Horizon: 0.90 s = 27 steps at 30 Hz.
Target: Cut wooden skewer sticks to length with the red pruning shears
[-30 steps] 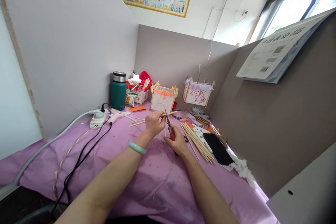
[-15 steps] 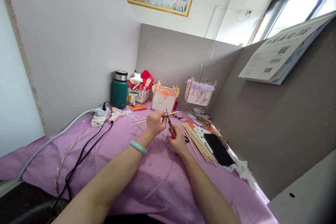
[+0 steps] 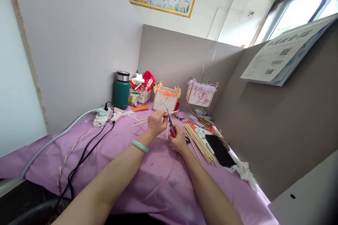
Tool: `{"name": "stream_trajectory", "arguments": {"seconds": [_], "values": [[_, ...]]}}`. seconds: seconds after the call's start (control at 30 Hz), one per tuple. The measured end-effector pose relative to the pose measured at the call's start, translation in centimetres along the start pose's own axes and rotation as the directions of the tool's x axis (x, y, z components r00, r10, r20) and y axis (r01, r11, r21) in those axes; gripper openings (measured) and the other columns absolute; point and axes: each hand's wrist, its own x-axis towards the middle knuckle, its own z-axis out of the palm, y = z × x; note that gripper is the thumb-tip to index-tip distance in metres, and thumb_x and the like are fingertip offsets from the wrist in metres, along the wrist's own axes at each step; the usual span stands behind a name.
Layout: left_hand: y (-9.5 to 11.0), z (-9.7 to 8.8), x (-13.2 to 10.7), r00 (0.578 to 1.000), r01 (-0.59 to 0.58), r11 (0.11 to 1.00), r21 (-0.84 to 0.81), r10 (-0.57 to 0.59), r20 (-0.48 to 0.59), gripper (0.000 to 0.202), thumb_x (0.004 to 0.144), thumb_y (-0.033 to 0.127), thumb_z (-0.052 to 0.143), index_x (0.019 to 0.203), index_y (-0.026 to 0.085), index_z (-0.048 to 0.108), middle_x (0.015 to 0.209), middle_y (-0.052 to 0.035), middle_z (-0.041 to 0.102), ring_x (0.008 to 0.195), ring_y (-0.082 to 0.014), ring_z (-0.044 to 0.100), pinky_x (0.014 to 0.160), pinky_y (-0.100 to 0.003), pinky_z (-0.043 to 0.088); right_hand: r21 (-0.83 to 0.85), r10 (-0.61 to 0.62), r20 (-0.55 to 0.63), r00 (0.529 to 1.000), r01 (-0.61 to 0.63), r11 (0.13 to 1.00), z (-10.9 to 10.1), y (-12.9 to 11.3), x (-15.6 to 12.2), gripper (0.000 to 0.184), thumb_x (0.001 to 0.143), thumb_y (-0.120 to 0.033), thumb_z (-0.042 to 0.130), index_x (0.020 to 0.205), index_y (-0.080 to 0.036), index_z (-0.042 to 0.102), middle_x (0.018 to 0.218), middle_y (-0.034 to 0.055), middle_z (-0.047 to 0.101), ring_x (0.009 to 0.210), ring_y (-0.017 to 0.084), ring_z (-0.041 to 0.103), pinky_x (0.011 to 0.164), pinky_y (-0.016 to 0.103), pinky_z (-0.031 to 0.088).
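Observation:
My left hand (image 3: 156, 123) is closed around a thin wooden stick (image 3: 173, 112), whose end juts out to the right past the fingers. My right hand (image 3: 179, 140) grips red-handled scissors (image 3: 173, 131), with the blades pointing up and away from me. The blades meet the stick just beside my left fingertips; whether they bite into it I cannot tell. More loose sticks (image 3: 139, 123) lie left of my left hand. To the right of my right hand a bundle of wooden sticks (image 3: 199, 142) rests on the purple tablecloth (image 3: 158, 175).
Behind my hands stand an orange-fringed lantern (image 3: 165, 100) and a red-trimmed box (image 3: 144, 95); a lilac-fringed lantern (image 3: 202, 95) hangs to their right. A green bottle (image 3: 121, 91), glue gun (image 3: 118, 114) and power strip (image 3: 102, 117) with cables sit left. A black phone (image 3: 219, 150) lies right.
The camera view has shifted very slightly. Both hands keep their grip, with the scissors still at the stick.

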Motion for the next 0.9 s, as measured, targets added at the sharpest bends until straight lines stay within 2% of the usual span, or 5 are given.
{"name": "stream_trajectory", "arguments": {"seconds": [0.13, 0.3, 0.43, 0.73, 0.9], "values": [[-0.12, 0.09, 0.09, 1.000, -0.010, 1.000, 0.009, 0.010, -0.005, 0.014, 0.086, 0.024, 0.048, 0.082, 0.019, 0.060, 0.077, -0.0037, 0.065, 0.075, -0.0147, 0.059, 0.066, -0.025, 0.039, 0.026, 0.020, 0.002, 1.000, -0.021, 0.999, -0.02, -0.03, 0.14, 0.031, 0.061, -0.016, 0.048, 0.091, -0.019, 0.055, 0.072, -0.0029, 0.051, 0.064, 0.015, 0.047, 0.062, 0.027, 0.038], [-0.20, 0.10, 0.06, 1.000, -0.022, 1.000, -0.011, 0.022, 0.003, 0.022, 0.090, 0.030, 0.045, 0.086, 0.020, 0.065, 0.080, -0.0048, 0.068, 0.078, -0.0143, 0.061, 0.069, -0.025, 0.041, 0.132, 0.064, 0.034, 0.997, -0.067, 0.989, -0.40, -0.13, 0.02, 0.045, 0.061, -0.017, 0.050, 0.106, -0.019, 0.055, 0.086, 0.0015, 0.058, 0.078, 0.019, 0.053, 0.074, 0.032, 0.043], [-0.37, 0.14, 0.05, 0.999, -0.041, 0.999, -0.029, 0.041, 0.002, 0.022, 0.089, 0.031, 0.047, 0.087, 0.020, 0.066, 0.081, -0.0053, 0.070, 0.077, -0.0144, 0.063, 0.068, -0.025, 0.042, 0.182, 0.065, 0.058, 0.996, -0.075, 0.980, -0.64, -0.18, -0.11, 0.050, 0.061, -0.017, 0.052, 0.111, -0.018, 0.054, 0.095, 0.0031, 0.059, 0.087, 0.020, 0.055, 0.081, 0.034, 0.043], [-0.62, -0.01, 0.30, 0.998, -0.039, 0.998, -0.055, 0.041, 0.048, 0.020, 0.088, 0.027, 0.049, 0.089, 0.020, 0.067, 0.084, -0.0050, 0.072, 0.075, -0.0142, 0.065, 0.068, -0.024, 0.046, 0.201, 0.077, 0.072, 0.994, -0.090, 0.975, -0.64, 0.13, -0.21, 0.054, 0.061, -0.016, 0.054, 0.115, -0.019, 0.053, 0.098, 0.0034, 0.059, 0.090, 0.020, 0.055, 0.083, 0.036, 0.043], [-0.69, 0.00, 0.10, 0.998, -0.041, 0.999, -0.009, 0.041, 0.036, 0.020, 0.087, 0.029, 0.049, 0.089, 0.020, 0.067, 0.083, -0.0052, 0.072, 0.075, -0.0151, 0.065, 0.068, -0.025, 0.045, 0.192, 0.093, 0.082, 0.992, -0.107, 0.976, -0.58, 0.25, -0.20, 0.055, 0.061, -0.017, 0.055, 0.116, -0.019, 0.052, 0.101, 0.0043, 0.059, 0.093, 0.021, 0.055, 0.084, 0.036, 0.043]]}}
